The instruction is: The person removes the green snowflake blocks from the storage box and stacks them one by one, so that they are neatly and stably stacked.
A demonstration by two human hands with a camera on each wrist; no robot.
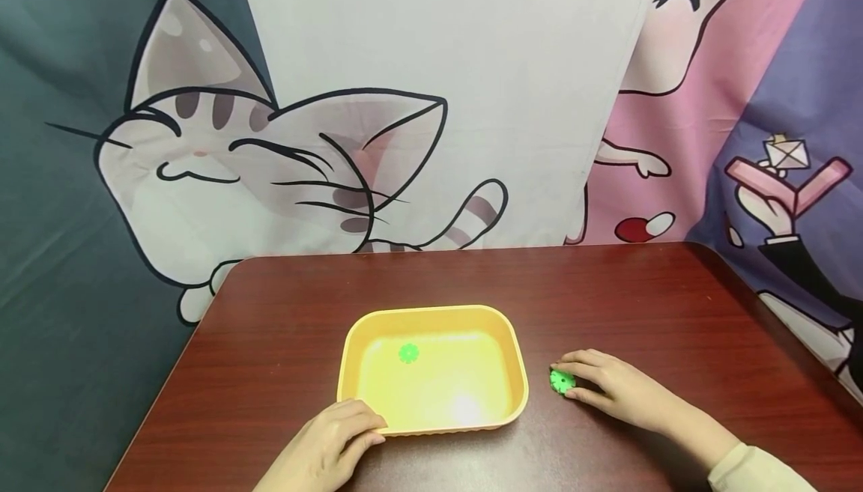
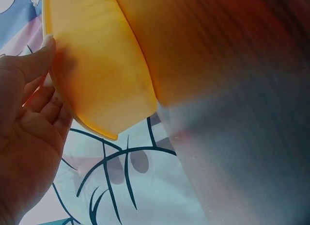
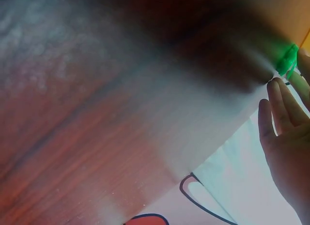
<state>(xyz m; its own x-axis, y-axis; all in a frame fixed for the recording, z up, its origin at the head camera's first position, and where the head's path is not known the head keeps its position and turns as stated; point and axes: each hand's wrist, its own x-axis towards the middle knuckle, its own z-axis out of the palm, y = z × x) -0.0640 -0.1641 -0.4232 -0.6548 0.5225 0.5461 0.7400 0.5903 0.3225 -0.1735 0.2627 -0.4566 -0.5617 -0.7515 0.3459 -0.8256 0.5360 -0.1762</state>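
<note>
A yellow plastic bin (image 1: 522,383) sits on the table, and a flat green notched disc (image 1: 408,353) lies inside it toward the back left. My left hand (image 1: 329,443) holds the bin's front left corner by the rim. In the left wrist view, the thumb of the left hand (image 2: 31,113) rests on the rim of the bin (image 2: 99,65), with the fingers behind it. To the right of the bin, my right hand (image 1: 610,389) pinches another green notched disc (image 1: 561,382) at or close to the tabletop. The right wrist view shows that disc (image 3: 287,60) between thumb and fingers, partly hidden.
The dark red wooden table (image 1: 297,312) has rounded far corners. Behind it hangs a cloth backdrop (image 1: 458,35) printed with a cartoon cat and other figures. A pale sleeve (image 1: 755,469) covers the right forearm.
</note>
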